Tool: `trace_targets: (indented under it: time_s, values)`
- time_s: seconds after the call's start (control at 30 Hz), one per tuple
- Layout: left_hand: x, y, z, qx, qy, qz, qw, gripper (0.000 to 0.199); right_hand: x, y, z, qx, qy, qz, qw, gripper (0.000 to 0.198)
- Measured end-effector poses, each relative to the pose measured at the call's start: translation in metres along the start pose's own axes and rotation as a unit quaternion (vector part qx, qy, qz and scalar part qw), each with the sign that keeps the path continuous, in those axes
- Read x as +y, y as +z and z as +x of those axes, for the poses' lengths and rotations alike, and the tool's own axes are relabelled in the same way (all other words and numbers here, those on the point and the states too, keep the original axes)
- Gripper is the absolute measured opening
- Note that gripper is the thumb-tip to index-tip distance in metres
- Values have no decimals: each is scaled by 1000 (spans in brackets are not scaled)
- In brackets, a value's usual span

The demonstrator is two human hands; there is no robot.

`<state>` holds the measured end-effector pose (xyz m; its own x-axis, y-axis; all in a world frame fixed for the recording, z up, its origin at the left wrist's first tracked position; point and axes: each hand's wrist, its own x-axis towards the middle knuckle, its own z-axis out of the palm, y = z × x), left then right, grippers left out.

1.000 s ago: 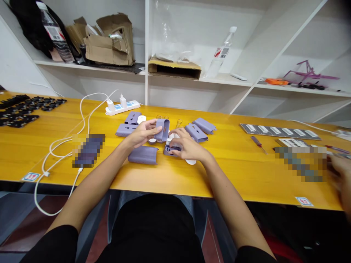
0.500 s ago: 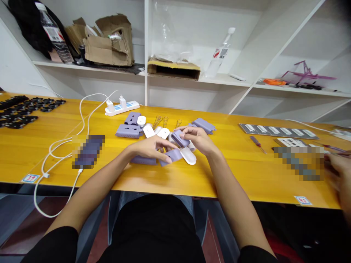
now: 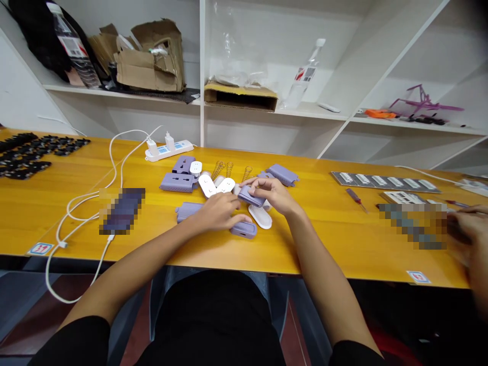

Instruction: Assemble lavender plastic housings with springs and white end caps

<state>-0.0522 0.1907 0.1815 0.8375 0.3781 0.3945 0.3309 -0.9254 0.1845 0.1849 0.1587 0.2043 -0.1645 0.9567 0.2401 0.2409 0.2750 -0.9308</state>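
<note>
My right hand [image 3: 275,194] pinches a small purple plastic casing [image 3: 250,197] above the table, thumb on its upper face. My left hand [image 3: 219,209] is open, thumb apart from the fingers, with its fingertips close to the white oval socket plates [image 3: 225,186]. Just below the left thumb another purple casing [image 3: 244,230] lies on the table. A purple casing [image 3: 187,209] is partly hidden behind the left hand. Between the hands and the front edge lies a white oval cover [image 3: 261,217].
Coiled springs [image 3: 230,169] stand behind the parts, flanked by more purple casings [image 3: 177,183]. A white power strip [image 3: 170,150], cables and a blurred phone [image 3: 122,211] lie left. Rightward are a screwdriver [image 3: 357,200], a tray of white parts [image 3: 385,182] and another person's hand [image 3: 473,234].
My left hand has let go of a purple casing, which now lies on the table, and has moved toward the white plates. My right hand keeps its casing nearly in place.
</note>
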Motion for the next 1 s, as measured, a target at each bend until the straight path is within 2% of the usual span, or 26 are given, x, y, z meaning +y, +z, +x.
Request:
trace_targets:
  time_s: [0.17,0.3,0.4,0.53,0.67,0.77,0.87,1.0]
  values:
    - [-15,-12,3,71,-116,-26,990,51,-3,11,-2,-55,-58,-81,994,25]
    - [-19,-14,3,81,-155,-128,976,39,-7,22,-4,-76,-122,-149,978,21]
    - [-19,-13,4,95,-160,-219,958,35,-7,26,-6,-61,-159,-179,969,14]
    - [-21,-10,7,100,-174,-297,933,43,-3,30,-5,-10,-202,-193,960,10]
    - [-28,-6,9,100,-183,-365,907,45,-1,32,-3,22,-200,-202,959,12]
    - [-33,-2,11,130,-171,-397,892,48,0,29,-2,36,-195,-203,959,11]
    - [-39,1,10,175,-139,-381,897,50,2,26,0,62,-198,-202,957,12]
    - [-40,0,6,224,-103,-199,948,49,7,27,3,114,-189,-185,958,15]
